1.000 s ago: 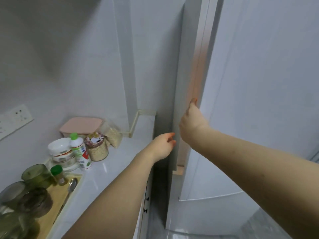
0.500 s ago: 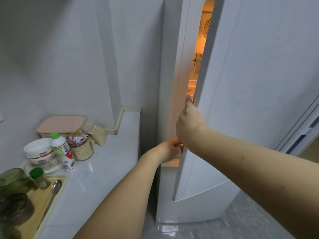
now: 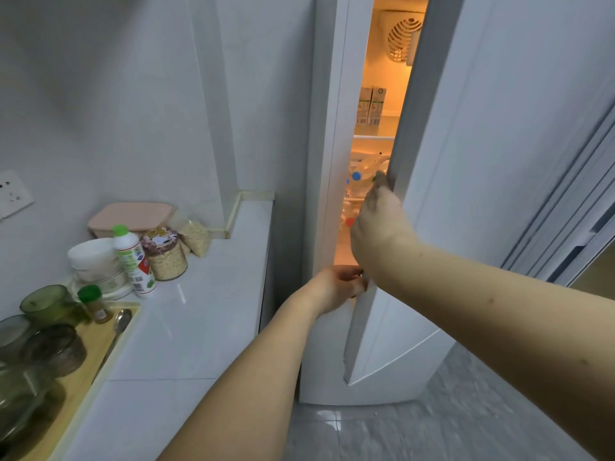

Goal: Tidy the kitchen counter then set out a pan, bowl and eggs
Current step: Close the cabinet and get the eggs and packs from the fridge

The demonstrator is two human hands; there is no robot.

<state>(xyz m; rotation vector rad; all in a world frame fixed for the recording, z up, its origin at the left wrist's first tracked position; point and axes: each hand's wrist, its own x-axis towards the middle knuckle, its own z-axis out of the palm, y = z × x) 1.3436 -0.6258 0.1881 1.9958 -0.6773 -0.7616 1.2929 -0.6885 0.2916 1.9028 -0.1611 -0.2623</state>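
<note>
Right hand (image 3: 379, 224) gripped the free edge of the fridge door (image 3: 499, 181), fingers curled round the edge and hidden behind it; only the back of the hand and thumb tip showed. Left hand (image 3: 336, 287) held the same edge lower down, fingers bent onto it, tips partly covered by the right forearm. Door stood ajar; a narrow lit strip of the fridge interior (image 3: 382, 134) was visible. In that strip: two cartons (image 3: 370, 106) on an upper shelf, a round vent (image 3: 404, 38) near the top, and below the shelf clear bottles with a blue cap (image 3: 356, 176), outlines hard to make out. No eggs identifiable in the visible strip; the rest of the interior was blocked by the door. To the left, the white tabletop (image 3: 199, 311) carried a pink-lidded box (image 3: 133, 216), a jar of grains (image 3: 164, 257), a white bottle with green cap (image 3: 133, 261), stacked white bowls (image 3: 95, 261), a small green-capped spice jar (image 3: 95, 302), and a wooden tray (image 3: 86, 347) holding a spoon (image 3: 118, 327) and green glass bowls (image 3: 46, 327), the nearest ones cut off by the frame's left edge. No pan made out.
</note>
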